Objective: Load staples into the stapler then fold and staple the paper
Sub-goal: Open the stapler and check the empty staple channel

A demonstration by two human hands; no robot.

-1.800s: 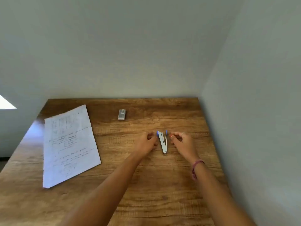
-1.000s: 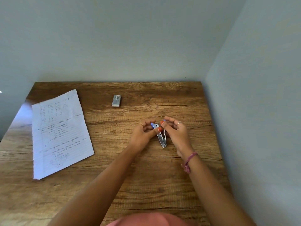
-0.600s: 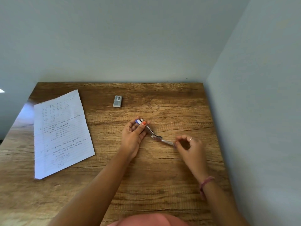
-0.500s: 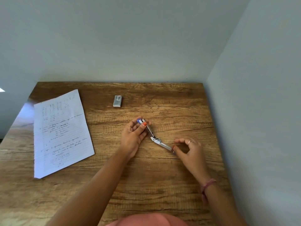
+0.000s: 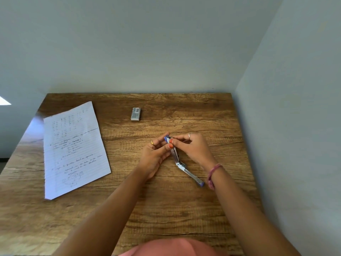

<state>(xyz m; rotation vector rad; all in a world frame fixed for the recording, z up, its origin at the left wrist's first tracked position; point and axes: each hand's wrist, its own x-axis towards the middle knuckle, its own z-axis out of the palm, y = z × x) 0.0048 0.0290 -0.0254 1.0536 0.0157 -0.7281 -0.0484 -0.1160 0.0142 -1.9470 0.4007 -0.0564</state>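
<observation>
A small silver stapler [image 5: 181,166] with blue ends lies swung wide open on the wooden table [image 5: 166,209]. One arm points away from me, the other lies flat toward the lower right. My left hand [image 5: 155,156] grips the far arm near its blue tip, thumb on top. My right hand [image 5: 193,146] pinches the same far tip from the right side. A small grey staple box [image 5: 135,114] lies further back on the table. A lined sheet of handwritten paper [image 5: 73,146] lies flat at the left.
Grey walls close the table off at the back and along the right side. The table's left edge runs diagonally past the paper. A pink garment shows at the bottom edge of the view.
My right hand let go of the near arm, which now lies flat on the table, and moved up to the far tip held by my left hand.
</observation>
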